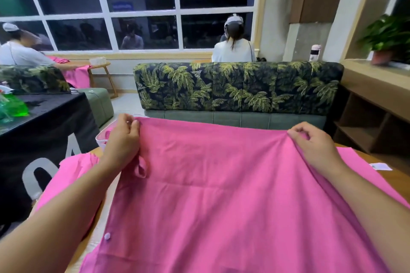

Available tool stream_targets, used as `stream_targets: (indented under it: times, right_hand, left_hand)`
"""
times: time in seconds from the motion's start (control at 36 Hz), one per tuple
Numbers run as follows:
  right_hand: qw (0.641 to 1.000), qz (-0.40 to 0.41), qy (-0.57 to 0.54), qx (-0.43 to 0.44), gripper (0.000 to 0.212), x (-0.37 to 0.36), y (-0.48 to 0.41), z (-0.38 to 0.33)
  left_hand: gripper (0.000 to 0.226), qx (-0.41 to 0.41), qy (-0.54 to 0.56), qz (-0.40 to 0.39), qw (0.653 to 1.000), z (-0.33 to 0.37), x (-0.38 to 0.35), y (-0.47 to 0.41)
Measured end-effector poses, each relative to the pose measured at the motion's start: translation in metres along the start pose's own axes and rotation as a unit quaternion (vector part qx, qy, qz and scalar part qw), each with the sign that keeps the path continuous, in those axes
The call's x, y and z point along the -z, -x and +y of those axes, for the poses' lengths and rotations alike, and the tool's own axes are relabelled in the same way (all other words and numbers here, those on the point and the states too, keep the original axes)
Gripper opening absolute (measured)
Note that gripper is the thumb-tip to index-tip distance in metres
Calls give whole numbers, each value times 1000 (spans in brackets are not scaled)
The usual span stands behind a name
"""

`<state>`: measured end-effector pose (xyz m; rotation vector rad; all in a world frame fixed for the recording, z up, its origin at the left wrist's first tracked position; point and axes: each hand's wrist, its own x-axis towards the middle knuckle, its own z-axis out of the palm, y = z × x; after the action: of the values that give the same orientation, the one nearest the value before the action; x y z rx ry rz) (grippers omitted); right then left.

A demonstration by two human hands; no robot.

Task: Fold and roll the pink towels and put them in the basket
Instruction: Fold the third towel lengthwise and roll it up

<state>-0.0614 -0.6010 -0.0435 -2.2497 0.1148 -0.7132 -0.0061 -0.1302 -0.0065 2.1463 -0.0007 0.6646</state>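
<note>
The pink towel is spread over the wooden table (a loop tab hangs near its left edge). Its far edge is pinched by the left hand and the right hand. Just behind the left hand the rim of a white basket is seen, before a palm-print sofa.

We pinch the far edge of the pink towel with our left hand and right hand, leaf-print sofa beyond.
</note>
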Motion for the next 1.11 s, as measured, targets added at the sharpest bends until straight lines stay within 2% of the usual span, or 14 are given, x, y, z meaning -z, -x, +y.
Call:
stream_targets:
  times: [0.08,0.19,0.33,0.47,0.58,0.75,0.86,1.03,1.11]
  right_hand:
    - [999,14,28,16,9,-1,-32,-5]
    - [994,-10,100,42,13,-18,-73,2]
    - [977,-85,197,6,14,-64,-96,42]
    - [961,-154,230,-28,18,-113,-73,93]
    - [967,-126,217,-40,19,-122,-61,108]
    - [966,-114,227,-48,27,-125,-62,110]
    - [960,-121,245,-59,21,-125,-62,114]
    - [958,-132,243,-82,18,-123,-67,113]
    - [963,-111,232,-74,15,-117,-82,102]
  left_hand:
    - [14,-16,-30,4,999,1,-13,-29]
    - [12,-7,-67,-18,998,-18,-46,-74]
    - [12,53,-86,-89,991,-63,-104,-90]
    - [14,109,-121,-126,979,-123,-147,-75]
    - [14,100,-149,-87,980,-145,-157,-73]
    - [18,94,-246,-125,956,-146,-166,-103]
    - [22,59,-304,-131,942,-149,-179,-113]
    - [34,28,-327,-103,939,-166,-189,-110]
    - [35,21,-326,-96,940,-170,-190,-111]
